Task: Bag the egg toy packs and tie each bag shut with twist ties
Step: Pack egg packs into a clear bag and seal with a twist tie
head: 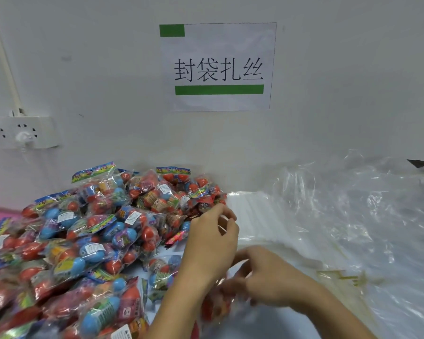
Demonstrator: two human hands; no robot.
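- Left hand (212, 237) raised over the right edge of the pile, fingers curled, pinching a thin clear strip of bag film (222, 227) between thumb and fingertips.
- Right hand (267, 275) lower and nearer the camera, fingers curled around the crumpled top of a clear bag (227, 302); red egg packs show blurred inside it, under the wrists.
- The two hands sit close together, not touching.
- Egg packs (83, 241), red and blue eggs in printed wrappers, heaped on the left side of the table, up against the wall.
- Stack of flat clear bags (267, 216) just right of the pile.
- Twist ties (345, 277), yellowish, lying on loose plastic sheet (365, 216) at right.
- Sign (218, 67) on wall reads 封袋扎丝; socket (22, 133) at left.
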